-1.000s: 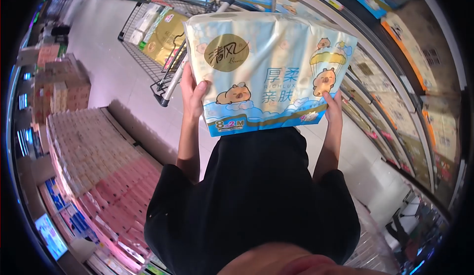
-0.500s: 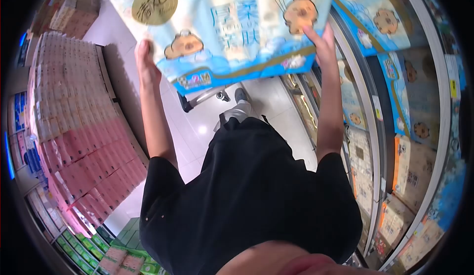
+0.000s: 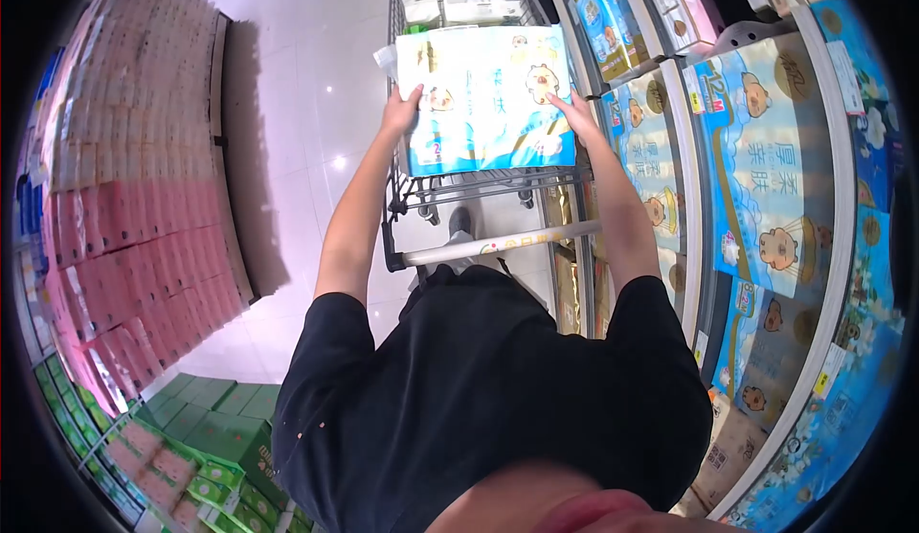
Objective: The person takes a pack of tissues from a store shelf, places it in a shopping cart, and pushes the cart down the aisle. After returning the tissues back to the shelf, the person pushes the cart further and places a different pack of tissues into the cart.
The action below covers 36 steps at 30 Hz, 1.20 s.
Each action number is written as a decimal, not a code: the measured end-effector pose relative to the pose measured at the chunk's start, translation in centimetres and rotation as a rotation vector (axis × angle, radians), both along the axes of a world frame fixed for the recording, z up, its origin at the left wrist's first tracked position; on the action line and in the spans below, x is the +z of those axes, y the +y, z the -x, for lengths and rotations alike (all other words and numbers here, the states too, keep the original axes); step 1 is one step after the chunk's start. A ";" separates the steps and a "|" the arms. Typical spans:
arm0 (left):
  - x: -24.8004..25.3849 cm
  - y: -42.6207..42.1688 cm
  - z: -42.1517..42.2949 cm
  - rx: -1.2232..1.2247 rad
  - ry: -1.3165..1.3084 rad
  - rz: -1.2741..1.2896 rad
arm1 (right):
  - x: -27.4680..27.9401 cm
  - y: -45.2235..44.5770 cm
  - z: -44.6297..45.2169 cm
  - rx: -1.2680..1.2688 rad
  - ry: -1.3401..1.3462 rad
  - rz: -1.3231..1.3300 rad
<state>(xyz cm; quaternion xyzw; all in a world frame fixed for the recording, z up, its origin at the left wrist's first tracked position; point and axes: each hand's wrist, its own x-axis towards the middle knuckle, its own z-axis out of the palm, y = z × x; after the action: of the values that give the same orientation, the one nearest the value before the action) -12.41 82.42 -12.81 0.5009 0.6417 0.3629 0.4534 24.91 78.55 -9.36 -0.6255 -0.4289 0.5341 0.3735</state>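
Observation:
A large pale-blue and white tissue pack (image 3: 483, 131) with cartoon bears lies between my two hands, over the shopping cart (image 3: 394, 1). My left hand (image 3: 401, 112) grips its left edge, thumb on the top face and fingers hidden beneath or behind. On the opposite edge my right hand (image 3: 576, 116) holds on the same way. Whether the pack rests on the cart's wire basket or hangs just above it, I cannot tell. White packs (image 3: 481, 3) sit in the basket beyond it. The cart's handle bar (image 3: 498, 244) is nearer my body, with neither hand on it.
Shelves on the right carry more blue tissue packs (image 3: 780, 159), with price tags along the rails (image 3: 694, 140). A tall stack of pink and white packs (image 3: 144, 226) stands on the left. Green boxes (image 3: 225, 432) are at the lower left. Pale tiled floor (image 3: 316, 73) runs between.
The tissue pack has gone from raised close to my view down and forward over the cart, still in both hands. The cart and its contents have come into view.

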 end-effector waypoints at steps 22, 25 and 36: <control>14.8 -24.8 -3.1 -0.621 0.743 0.031 | 4.7 -20.2 -7.0 -0.232 -0.709 0.032; 14.5 -23.3 -4.3 -0.504 0.749 0.034 | 3.5 -19.5 -7.8 -0.492 -0.278 0.088; 14.1 -15.5 -4.0 -0.305 0.787 -0.114 | 5.0 -8.3 -6.9 -0.330 -0.635 -0.031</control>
<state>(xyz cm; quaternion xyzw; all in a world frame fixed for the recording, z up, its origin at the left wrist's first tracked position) -8.38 66.96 1.31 0.7148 0.6632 0.1076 0.1938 31.82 70.26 -4.32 -0.8154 -0.4248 0.2389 0.3124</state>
